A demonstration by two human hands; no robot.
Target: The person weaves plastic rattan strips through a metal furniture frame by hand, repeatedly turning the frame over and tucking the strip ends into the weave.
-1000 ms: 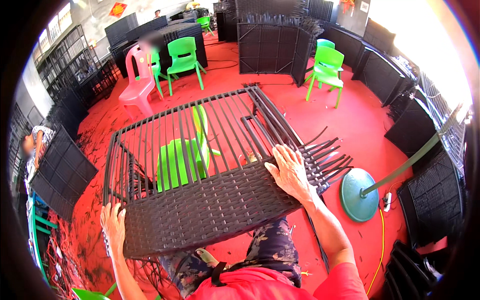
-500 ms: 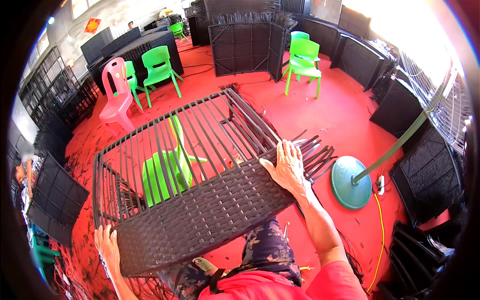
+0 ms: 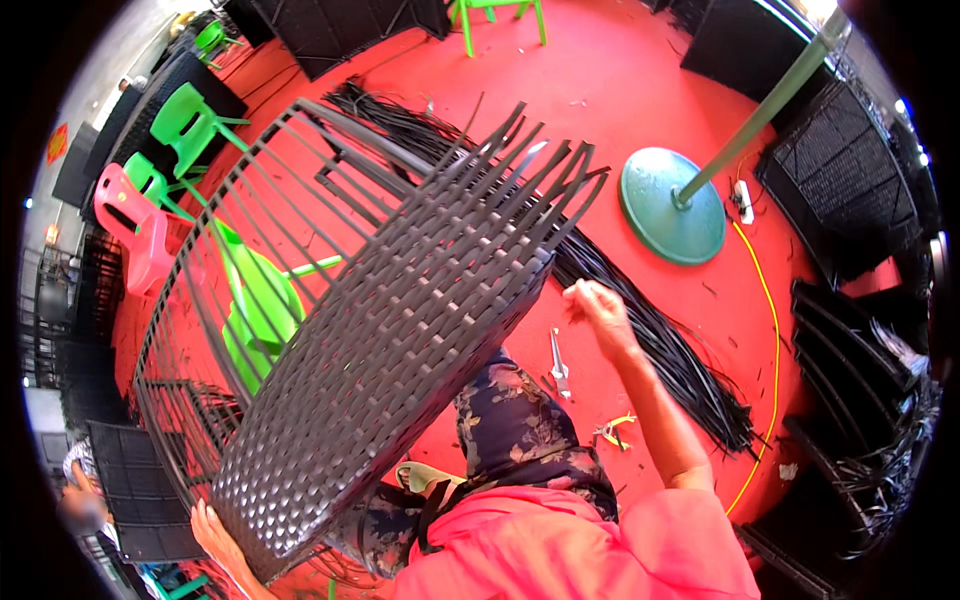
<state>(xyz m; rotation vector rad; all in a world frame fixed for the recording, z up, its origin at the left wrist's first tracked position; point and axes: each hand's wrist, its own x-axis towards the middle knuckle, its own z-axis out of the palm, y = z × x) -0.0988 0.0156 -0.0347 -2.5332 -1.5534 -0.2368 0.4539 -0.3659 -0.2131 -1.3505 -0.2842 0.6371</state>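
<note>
A dark wicker furniture frame (image 3: pixel 380 330) leans across my lap, its near part woven and its far part bare parallel bars. Loose strip ends (image 3: pixel 560 185) fan out past its right edge. My left hand (image 3: pixel 215 535) grips the frame's lower left corner, with the thumb side hidden. Off the frame's right end, my right hand (image 3: pixel 600 310) is raised with curled fingers, and nothing shows in them. Under and beyond that hand, a long bundle of black strips (image 3: pixel 660 350) lies on the floor. A green chair (image 3: pixel 255 305) stands behind the bars.
On the red floor lie a slim metal tool (image 3: pixel 558 365) and yellow-handled pliers (image 3: pixel 615 430). A round green base with a pole (image 3: pixel 675 205) stands right, near a yellow cable (image 3: pixel 772 340). Wicker panels (image 3: pixel 850 180) line the right. Another person (image 3: pixel 82 500) is at far left.
My right hand has left the frame's right end and pulled back beside it, fingers curling. The frame has tilted, its right end swinging up and away. The view has turned rightward and down.
</note>
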